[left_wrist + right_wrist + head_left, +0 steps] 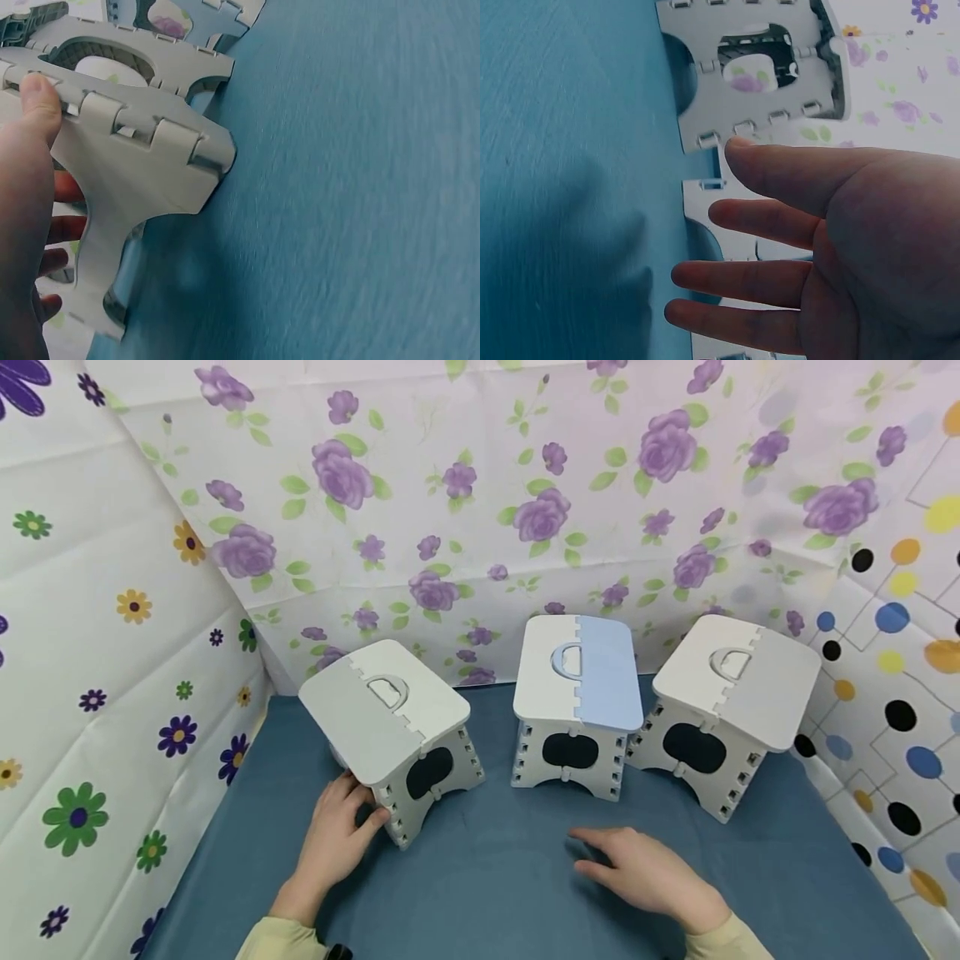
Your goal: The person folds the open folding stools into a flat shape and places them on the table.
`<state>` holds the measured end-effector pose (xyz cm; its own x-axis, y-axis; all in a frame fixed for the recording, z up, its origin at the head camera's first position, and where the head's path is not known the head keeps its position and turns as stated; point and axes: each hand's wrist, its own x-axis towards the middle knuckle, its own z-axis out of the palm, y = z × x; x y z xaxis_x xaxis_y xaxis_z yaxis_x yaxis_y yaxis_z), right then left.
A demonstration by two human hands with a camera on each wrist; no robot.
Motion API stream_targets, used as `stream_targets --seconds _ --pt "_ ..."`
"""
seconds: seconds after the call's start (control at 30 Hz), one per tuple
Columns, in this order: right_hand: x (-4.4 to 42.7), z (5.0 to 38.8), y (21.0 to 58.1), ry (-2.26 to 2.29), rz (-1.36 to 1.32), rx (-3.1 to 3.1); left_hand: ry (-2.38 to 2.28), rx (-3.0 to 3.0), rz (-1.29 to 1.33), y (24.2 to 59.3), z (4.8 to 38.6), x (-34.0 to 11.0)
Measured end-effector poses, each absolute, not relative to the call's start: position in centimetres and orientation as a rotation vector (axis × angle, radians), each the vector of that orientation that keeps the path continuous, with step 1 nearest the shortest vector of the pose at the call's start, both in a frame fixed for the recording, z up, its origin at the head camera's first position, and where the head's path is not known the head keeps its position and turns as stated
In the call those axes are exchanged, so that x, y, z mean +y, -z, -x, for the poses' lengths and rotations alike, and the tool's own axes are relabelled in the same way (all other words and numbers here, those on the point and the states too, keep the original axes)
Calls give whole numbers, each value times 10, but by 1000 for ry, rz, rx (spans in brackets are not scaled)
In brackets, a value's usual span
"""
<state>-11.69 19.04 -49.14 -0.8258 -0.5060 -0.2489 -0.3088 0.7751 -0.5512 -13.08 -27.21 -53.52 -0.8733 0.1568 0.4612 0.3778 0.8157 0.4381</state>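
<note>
Three white folding step stools stand unfolded. The left stool (390, 710) has a half-grey top with a carry handle; my left hand (337, 835) holds it by its near left side. In the left wrist view, the thumb of the left hand (26, 172) lies on the hinged corner of the stool leg (127, 157), with the other fingers round behind the panel. My right hand (645, 868) hovers before the middle stool (607, 672), whose top is half light blue. Nothing is in the right hand (840, 232), its fingers extended and apart. Farther right stands another stool (765, 685), with a half-grey top.
A blue-grey cloth (480, 893) covers the table under the stools. Purple-flowered fabric (480, 518) hangs behind them. A daisy-print sheet (112, 693) bounds the left side and a dotted sheet (900, 693) the right. The middle and right stools stand close together.
</note>
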Motion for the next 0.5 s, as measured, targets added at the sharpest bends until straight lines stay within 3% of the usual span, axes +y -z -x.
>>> stream_targets --seconds 0.5 --pt "158 125 495 700 736 2510 757 -2517 457 531 131 -233"
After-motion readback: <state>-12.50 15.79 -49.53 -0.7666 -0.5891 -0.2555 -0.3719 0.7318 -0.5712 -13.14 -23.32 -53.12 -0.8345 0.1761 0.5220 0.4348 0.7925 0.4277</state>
